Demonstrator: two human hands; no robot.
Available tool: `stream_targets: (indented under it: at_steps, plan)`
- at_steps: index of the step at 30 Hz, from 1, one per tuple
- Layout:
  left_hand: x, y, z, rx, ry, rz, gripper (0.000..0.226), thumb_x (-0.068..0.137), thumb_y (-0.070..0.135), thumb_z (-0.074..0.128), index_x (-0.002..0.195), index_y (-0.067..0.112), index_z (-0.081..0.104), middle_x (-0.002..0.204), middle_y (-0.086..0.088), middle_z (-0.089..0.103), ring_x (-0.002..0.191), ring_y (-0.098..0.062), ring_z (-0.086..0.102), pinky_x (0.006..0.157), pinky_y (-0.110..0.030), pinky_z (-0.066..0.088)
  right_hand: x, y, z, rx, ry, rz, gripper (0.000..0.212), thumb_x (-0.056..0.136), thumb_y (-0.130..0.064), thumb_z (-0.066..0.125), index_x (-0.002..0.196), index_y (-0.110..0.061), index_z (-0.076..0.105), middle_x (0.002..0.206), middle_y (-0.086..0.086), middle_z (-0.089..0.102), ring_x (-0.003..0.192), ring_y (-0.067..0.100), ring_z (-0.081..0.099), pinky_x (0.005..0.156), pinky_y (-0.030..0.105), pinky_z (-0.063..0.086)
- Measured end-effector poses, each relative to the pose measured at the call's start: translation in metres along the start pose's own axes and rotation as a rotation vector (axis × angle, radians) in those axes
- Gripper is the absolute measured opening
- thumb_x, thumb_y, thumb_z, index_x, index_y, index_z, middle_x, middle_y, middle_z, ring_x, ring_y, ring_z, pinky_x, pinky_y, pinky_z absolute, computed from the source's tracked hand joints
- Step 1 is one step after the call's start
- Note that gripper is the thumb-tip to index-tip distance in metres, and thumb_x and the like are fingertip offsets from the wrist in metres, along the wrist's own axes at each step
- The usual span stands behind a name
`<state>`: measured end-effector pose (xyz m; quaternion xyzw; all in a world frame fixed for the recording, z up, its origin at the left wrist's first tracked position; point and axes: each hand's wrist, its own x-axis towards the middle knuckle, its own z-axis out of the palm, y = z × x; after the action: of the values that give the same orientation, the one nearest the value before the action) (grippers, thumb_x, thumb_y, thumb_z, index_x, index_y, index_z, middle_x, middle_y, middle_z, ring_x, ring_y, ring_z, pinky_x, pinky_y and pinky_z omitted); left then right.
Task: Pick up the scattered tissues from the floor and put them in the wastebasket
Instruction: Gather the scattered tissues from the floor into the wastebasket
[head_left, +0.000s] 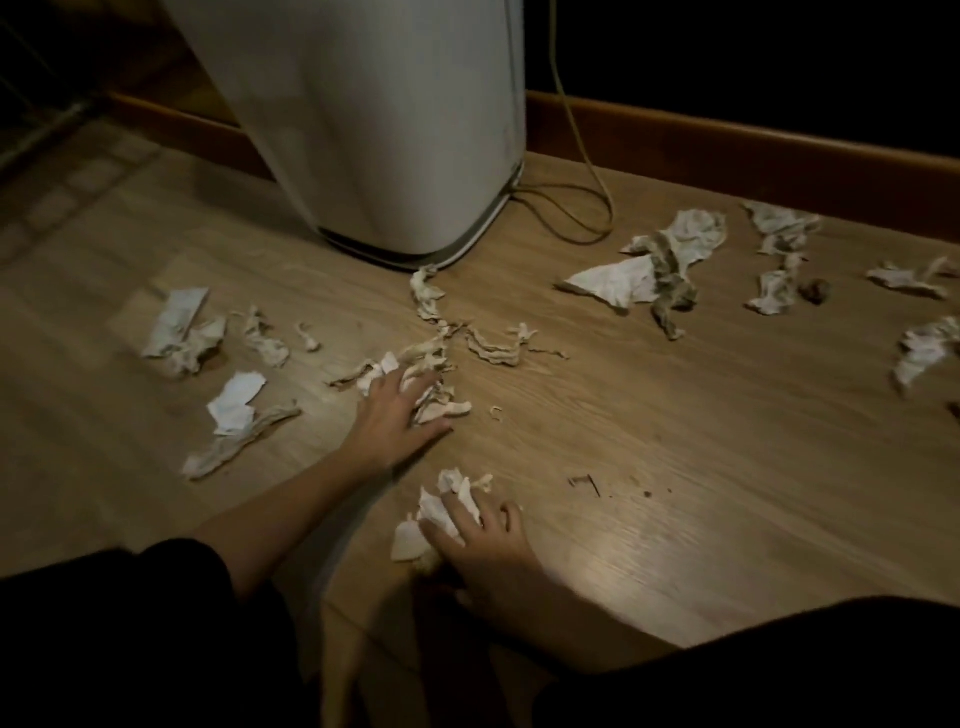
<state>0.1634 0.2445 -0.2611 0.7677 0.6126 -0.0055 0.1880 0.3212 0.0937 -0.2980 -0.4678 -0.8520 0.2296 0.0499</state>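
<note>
Paper strips (436, 364) lie mid-floor under left hand (395, 410), fingers spread flat. Right hand (483, 535) clamped on tissue wad (441, 509). Advice: rake strips together, then close. Wastebasket not identifiable.

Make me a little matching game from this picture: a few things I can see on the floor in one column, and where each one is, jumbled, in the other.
Things
1. left hand
2. right hand
3. white appliance
4. thin cord

Places
A. looping on the floor just right of the white unit
B. nearest the camera, fingers on a white tissue wad
C. standing upright at the back, by the wooden baseboard
D. spread over the twisted tissue strips in the middle of the floor

Pairs: 1-D, 2-B, 3-C, 4-A
</note>
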Motion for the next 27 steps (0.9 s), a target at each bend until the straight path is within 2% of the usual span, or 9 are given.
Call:
stream_targets:
  at_steps: [3,6,8,11,14,17,20,22,27]
  plan:
    - [0.0,0.004,0.009,0.014,0.059,0.047,0.044,0.086,0.024,0.06,0.13,0.023,0.05,0.133,-0.016,0.046,0.123,-0.037,0.038,0.103,-0.044,0.035,0.004,0.019,-0.001,0.006,0.088,-0.087,0.044,0.085,-0.034,0.058,0.125,-0.026,0.045,0.14,0.011,0.043,0.124,0.036,0.042,0.094,0.053,0.047]
    - [0.015,0.006,-0.002,-0.061,0.091,0.074,0.037,0.076,0.0,0.061,0.112,0.009,0.064,0.111,-0.021,0.059,0.104,-0.04,0.054,0.086,-0.036,0.042,0.014,0.043,-0.018,0.145,0.06,-0.033,0.038,0.092,-0.037,0.049,0.128,-0.029,0.041,0.145,0.004,0.031,0.132,0.027,0.029,0.104,0.043,0.038]
    - [0.024,0.014,-0.013,-0.104,0.127,0.092,0.035,0.072,-0.006,0.062,0.105,0.003,0.068,0.103,-0.024,0.063,0.097,-0.04,0.06,0.078,-0.033,0.045,0.021,0.059,-0.035,0.146,0.191,0.011,0.035,0.092,-0.029,0.049,0.127,-0.027,0.045,0.142,0.004,0.036,0.126,0.023,0.034,0.101,0.039,0.04]
    - [0.037,0.03,-0.018,-0.159,0.194,0.141,0.038,0.073,-0.004,0.064,0.11,0.005,0.065,0.105,-0.024,0.06,0.099,-0.038,0.06,0.079,-0.031,0.045,0.031,0.089,-0.072,0.182,0.383,0.113,0.03,0.093,-0.017,0.05,0.121,-0.023,0.052,0.133,0.005,0.044,0.119,0.022,0.039,0.095,0.029,0.036]
    - [0.054,0.05,-0.014,-0.237,0.156,0.211,0.062,0.074,-0.001,0.065,0.132,0.013,0.048,0.126,-0.02,0.046,0.116,-0.034,0.049,0.092,-0.028,0.039,0.052,0.127,-0.106,0.215,0.492,0.257,0.035,0.089,-0.004,0.053,0.122,-0.018,0.054,0.128,0.009,0.047,0.116,0.024,0.039,0.092,0.029,0.032]
    - [0.074,0.072,-0.011,-0.208,-0.05,0.148,0.09,0.071,0.011,0.071,0.146,0.02,0.022,0.151,-0.021,0.017,0.136,-0.04,0.028,0.107,-0.039,0.035,0.077,0.163,-0.129,0.169,0.534,0.402,0.035,0.086,0.001,0.051,0.119,-0.01,0.057,0.12,0.019,0.048,0.113,0.036,0.041,0.091,0.04,0.037]
    - [0.086,0.084,0.0,-0.023,-0.214,0.039,0.105,0.06,0.037,0.079,0.145,0.029,0.017,0.153,-0.011,0.014,0.138,-0.043,0.017,0.108,-0.051,0.032,0.089,0.182,-0.127,0.137,0.427,0.471,0.035,0.088,-0.013,0.059,0.122,-0.015,0.055,0.128,0.019,0.043,0.12,0.037,0.037,0.098,0.045,0.038]
    - [0.087,0.085,0.01,0.048,-0.204,0.068,0.099,0.06,0.041,0.081,0.141,0.027,0.026,0.148,-0.012,0.023,0.135,-0.044,0.02,0.108,-0.053,0.029,0.087,0.178,-0.113,0.112,0.348,0.423,0.039,0.086,-0.022,0.063,0.123,-0.02,0.052,0.134,0.016,0.039,0.124,0.036,0.033,0.101,0.048,0.037]
    - [0.083,0.081,0.021,0.014,-0.019,0.179,0.055,0.074,0.022,0.071,0.125,0.018,0.051,0.124,-0.015,0.047,0.118,-0.037,0.043,0.1,-0.045,0.036,0.071,0.157,-0.088,0.062,0.428,0.344,0.037,0.084,0.001,0.055,0.118,-0.014,0.052,0.133,0.016,0.042,0.114,0.035,0.038,0.088,0.04,0.039]
